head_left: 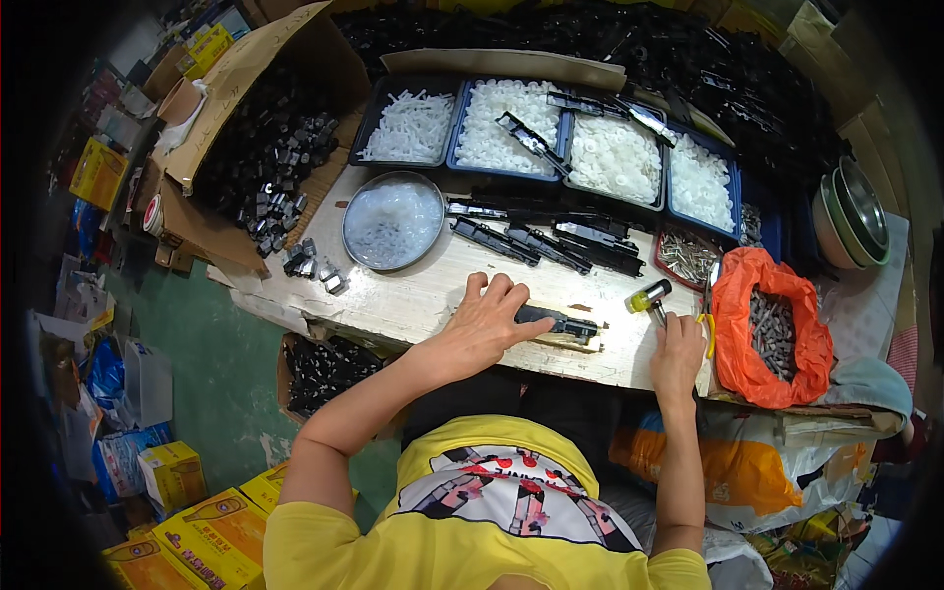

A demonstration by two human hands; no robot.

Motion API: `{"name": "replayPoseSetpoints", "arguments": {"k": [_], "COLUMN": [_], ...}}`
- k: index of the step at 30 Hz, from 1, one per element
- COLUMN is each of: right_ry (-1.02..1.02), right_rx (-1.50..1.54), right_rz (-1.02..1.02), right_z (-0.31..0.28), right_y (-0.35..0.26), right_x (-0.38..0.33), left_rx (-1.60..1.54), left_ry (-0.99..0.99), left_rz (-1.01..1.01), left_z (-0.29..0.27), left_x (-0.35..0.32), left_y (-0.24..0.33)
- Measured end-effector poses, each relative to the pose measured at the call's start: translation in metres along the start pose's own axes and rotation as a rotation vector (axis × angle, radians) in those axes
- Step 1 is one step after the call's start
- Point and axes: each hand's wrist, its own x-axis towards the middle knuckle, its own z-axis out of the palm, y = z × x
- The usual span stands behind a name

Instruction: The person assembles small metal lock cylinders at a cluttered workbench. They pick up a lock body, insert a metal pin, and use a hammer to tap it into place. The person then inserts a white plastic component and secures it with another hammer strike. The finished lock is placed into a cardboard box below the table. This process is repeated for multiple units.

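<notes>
Apparently steadying a black rail (572,325) for tapping.
My left hand (477,329) pinches it on the bench (383,305); my right hand (678,351) grips the mallet (649,295). Next likely calls for careful aim.

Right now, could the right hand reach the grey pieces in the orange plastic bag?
Probably yes: the orange plastic bag stands open beside the right hand, its grey pieces exposed; only its rim and a yellow handle intervene.

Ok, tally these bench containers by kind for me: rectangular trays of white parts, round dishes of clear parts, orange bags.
Trays of white parts: 4
Round dish of clear parts: 1
Orange bag: 1
Total: 6
</notes>
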Motion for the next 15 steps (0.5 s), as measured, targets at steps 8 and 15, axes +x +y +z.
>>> {"name": "replayPoseSetpoints", "arguments": {"k": [8, 15], "right_ry": [-0.191, 0.038], "right_rx": [0.385, 0.404], "right_rz": [-0.202, -0.256], "right_z": [-0.062, -0.095], "right_y": [-0.060, -0.085], "right_x": [-0.003, 0.004], "left_rx": [0.050, 0.078], "left_ry": [0.052, 0.021], "left_rz": [0.094, 0.107], "left_z": [0.002, 0.003], "left_x": [0.000, -0.003], "left_y": [-0.004, -0.004]}}
